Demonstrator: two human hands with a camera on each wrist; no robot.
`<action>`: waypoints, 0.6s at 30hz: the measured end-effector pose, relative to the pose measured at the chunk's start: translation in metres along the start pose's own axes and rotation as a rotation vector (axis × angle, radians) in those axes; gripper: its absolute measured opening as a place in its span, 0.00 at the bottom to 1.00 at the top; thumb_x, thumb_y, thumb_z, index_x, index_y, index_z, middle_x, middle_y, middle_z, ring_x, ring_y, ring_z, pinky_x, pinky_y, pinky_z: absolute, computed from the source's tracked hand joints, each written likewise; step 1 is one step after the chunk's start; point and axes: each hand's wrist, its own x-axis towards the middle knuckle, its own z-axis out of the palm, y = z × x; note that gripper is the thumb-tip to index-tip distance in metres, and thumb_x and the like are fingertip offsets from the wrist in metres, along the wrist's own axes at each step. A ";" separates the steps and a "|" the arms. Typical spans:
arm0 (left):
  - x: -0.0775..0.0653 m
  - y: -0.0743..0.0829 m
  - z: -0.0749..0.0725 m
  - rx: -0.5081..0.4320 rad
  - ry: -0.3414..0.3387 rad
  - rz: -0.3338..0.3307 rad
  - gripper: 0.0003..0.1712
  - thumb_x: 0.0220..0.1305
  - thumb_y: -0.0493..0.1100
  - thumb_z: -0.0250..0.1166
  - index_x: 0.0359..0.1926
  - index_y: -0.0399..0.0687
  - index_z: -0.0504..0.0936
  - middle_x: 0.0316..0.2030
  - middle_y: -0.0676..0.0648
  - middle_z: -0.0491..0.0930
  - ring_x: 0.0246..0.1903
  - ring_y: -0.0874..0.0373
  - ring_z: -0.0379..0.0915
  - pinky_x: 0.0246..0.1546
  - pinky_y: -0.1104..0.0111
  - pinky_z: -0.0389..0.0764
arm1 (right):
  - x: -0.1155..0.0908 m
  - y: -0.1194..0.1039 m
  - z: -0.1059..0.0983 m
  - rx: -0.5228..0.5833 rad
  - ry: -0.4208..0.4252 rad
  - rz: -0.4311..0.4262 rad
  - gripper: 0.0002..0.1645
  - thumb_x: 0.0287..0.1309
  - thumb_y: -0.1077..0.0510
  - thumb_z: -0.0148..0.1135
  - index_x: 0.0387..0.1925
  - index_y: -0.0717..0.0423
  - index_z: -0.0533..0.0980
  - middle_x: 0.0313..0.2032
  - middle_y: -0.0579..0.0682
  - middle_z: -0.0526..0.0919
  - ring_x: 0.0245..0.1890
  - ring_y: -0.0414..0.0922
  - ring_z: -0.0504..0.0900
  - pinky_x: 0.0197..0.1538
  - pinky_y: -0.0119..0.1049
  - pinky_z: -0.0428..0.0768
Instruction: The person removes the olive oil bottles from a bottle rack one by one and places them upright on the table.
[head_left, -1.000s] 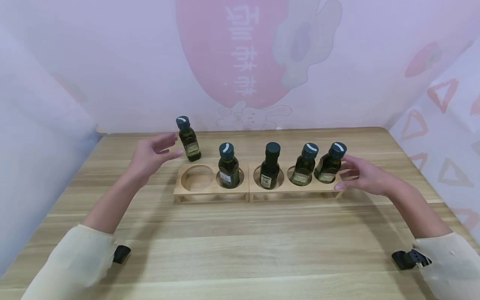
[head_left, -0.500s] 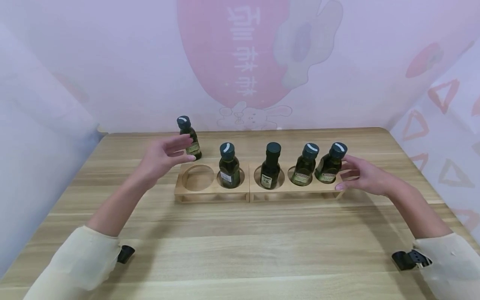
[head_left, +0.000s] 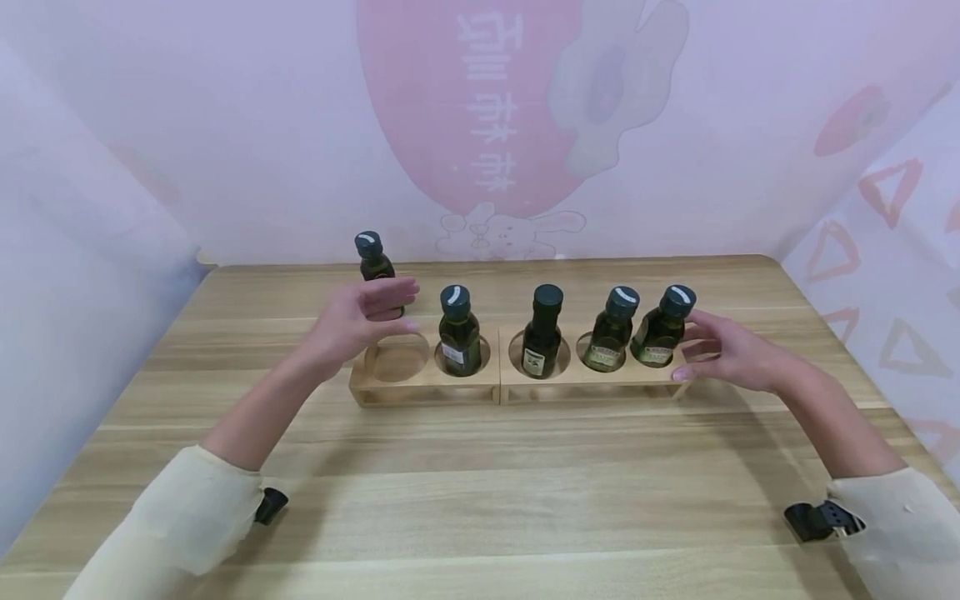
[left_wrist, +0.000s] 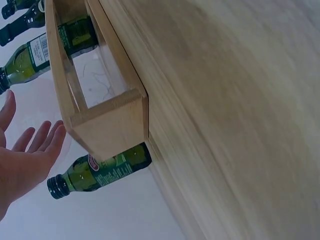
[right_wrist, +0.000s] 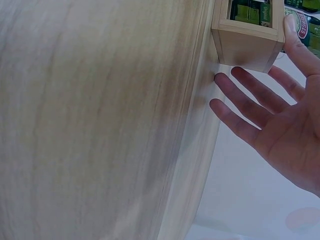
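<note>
My left hand (head_left: 351, 323) hovers palm-inward with fingers extended over the left end of a two-hole wooden bottle rack (head_left: 420, 393), beside its leftmost round hole. Behind that hand a dark green bottle (head_left: 377, 267) stands on the table, partly hidden; the left wrist view shows it past the rack end, apart from the fingers. Another green bottle (head_left: 459, 350) stands in the rack's right hole. My right hand (head_left: 726, 354) is at the right end of a three-hole rack (head_left: 592, 382), thumb at its front corner, loosely spread fingers close to the rightmost bottle (head_left: 660, 335), which leans slightly.
Two further bottles stand in the right rack: a slim-necked one (head_left: 541, 337) and a white-marked-cap one (head_left: 611, 333). Both racks sit end to end on a wood-grain table (head_left: 480, 500). A printed pale curtain (head_left: 300, 167) hangs behind the back edge.
My left hand has moved right and slightly toward me, from beside the standing bottle to over the rack's left end, now covering part of that bottle. The right hand and all bottles stay put.
</note>
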 end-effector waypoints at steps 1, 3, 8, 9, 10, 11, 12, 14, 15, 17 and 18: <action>0.001 0.000 0.002 -0.017 -0.008 0.006 0.38 0.65 0.30 0.71 0.73 0.32 0.68 0.70 0.35 0.72 0.70 0.42 0.69 0.71 0.55 0.69 | 0.000 0.000 0.000 0.000 0.000 -0.001 0.49 0.63 0.63 0.73 0.75 0.71 0.54 0.64 0.80 0.70 0.62 0.75 0.75 0.60 0.62 0.80; 0.002 -0.001 0.006 -0.041 -0.021 0.016 0.38 0.65 0.30 0.71 0.74 0.32 0.67 0.70 0.35 0.72 0.70 0.41 0.69 0.71 0.56 0.70 | 0.000 0.000 0.000 0.003 0.001 -0.006 0.49 0.62 0.63 0.73 0.75 0.71 0.55 0.64 0.80 0.70 0.61 0.75 0.75 0.60 0.62 0.80; 0.006 -0.001 0.015 -0.073 -0.047 0.054 0.39 0.64 0.29 0.71 0.73 0.32 0.68 0.69 0.34 0.73 0.70 0.39 0.69 0.70 0.56 0.71 | 0.002 0.001 0.000 0.002 0.001 -0.012 0.48 0.62 0.65 0.72 0.75 0.71 0.55 0.64 0.80 0.70 0.61 0.75 0.75 0.60 0.62 0.79; 0.007 -0.001 0.017 -0.076 -0.052 0.057 0.39 0.63 0.28 0.72 0.73 0.32 0.68 0.69 0.34 0.73 0.70 0.39 0.69 0.70 0.55 0.71 | 0.002 0.002 0.000 -0.003 -0.001 -0.012 0.49 0.63 0.65 0.72 0.75 0.71 0.54 0.64 0.80 0.70 0.61 0.75 0.75 0.60 0.62 0.79; 0.007 -0.001 0.019 -0.081 -0.057 0.060 0.39 0.63 0.28 0.72 0.73 0.32 0.68 0.69 0.34 0.73 0.70 0.39 0.69 0.70 0.55 0.71 | 0.002 0.002 0.000 -0.005 -0.003 -0.010 0.49 0.63 0.65 0.72 0.75 0.72 0.54 0.64 0.80 0.69 0.61 0.75 0.75 0.60 0.62 0.80; 0.007 -0.001 0.021 -0.087 -0.061 0.060 0.39 0.62 0.28 0.72 0.73 0.32 0.69 0.69 0.34 0.73 0.70 0.39 0.69 0.70 0.56 0.71 | 0.002 0.002 0.000 -0.006 -0.004 -0.009 0.49 0.63 0.65 0.72 0.75 0.72 0.53 0.64 0.81 0.69 0.61 0.75 0.75 0.60 0.62 0.80; 0.008 -0.002 0.023 -0.095 -0.064 0.061 0.39 0.62 0.27 0.73 0.72 0.31 0.69 0.69 0.33 0.73 0.69 0.39 0.69 0.70 0.56 0.72 | 0.002 0.002 0.000 -0.006 -0.004 -0.008 0.49 0.63 0.66 0.72 0.76 0.72 0.53 0.65 0.81 0.69 0.62 0.75 0.75 0.60 0.62 0.80; 0.008 -0.002 0.026 -0.107 -0.065 0.055 0.39 0.60 0.26 0.73 0.72 0.31 0.70 0.68 0.33 0.74 0.69 0.39 0.70 0.69 0.58 0.73 | 0.002 0.002 0.000 -0.002 -0.002 -0.005 0.49 0.62 0.66 0.72 0.75 0.72 0.53 0.65 0.81 0.69 0.62 0.75 0.75 0.60 0.62 0.80; 0.008 -0.002 0.028 -0.114 -0.064 0.049 0.39 0.59 0.26 0.74 0.71 0.31 0.71 0.67 0.33 0.75 0.68 0.40 0.71 0.68 0.59 0.74 | 0.002 0.003 0.000 -0.005 -0.002 -0.005 0.49 0.62 0.66 0.72 0.75 0.73 0.53 0.65 0.81 0.69 0.62 0.75 0.75 0.60 0.62 0.80; 0.009 -0.002 0.031 -0.127 -0.065 0.045 0.39 0.58 0.26 0.74 0.70 0.31 0.72 0.65 0.33 0.76 0.67 0.41 0.73 0.66 0.60 0.76 | 0.001 0.003 0.000 -0.006 -0.002 -0.003 0.50 0.62 0.66 0.72 0.75 0.73 0.52 0.65 0.81 0.68 0.62 0.75 0.75 0.60 0.62 0.80; 0.009 -0.003 0.032 -0.127 -0.067 0.044 0.38 0.58 0.26 0.74 0.70 0.31 0.72 0.65 0.33 0.77 0.66 0.41 0.73 0.65 0.62 0.77 | 0.001 0.003 0.000 -0.005 -0.003 -0.003 0.50 0.62 0.66 0.72 0.76 0.74 0.52 0.65 0.82 0.68 0.62 0.75 0.74 0.60 0.62 0.80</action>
